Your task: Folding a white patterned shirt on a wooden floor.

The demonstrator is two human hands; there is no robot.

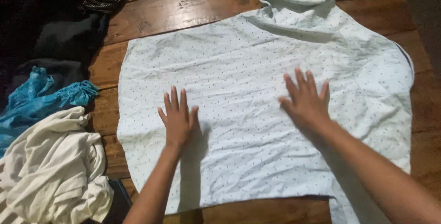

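Shirt, white with tiny dark specks, lies flat and wrinkled

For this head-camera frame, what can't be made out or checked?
- White dotted shirt: lower right part runs off the bottom edge; the right forearm covers some.
- Dark clothes pile, top left: too dark to identify.
- Cream cloth and blue cloth: cut by the left edge.
- Cloth under left hand and right hand: hidden.

hands 2 | white dotted shirt 1 | crumpled cloths 2 | wooden table 1
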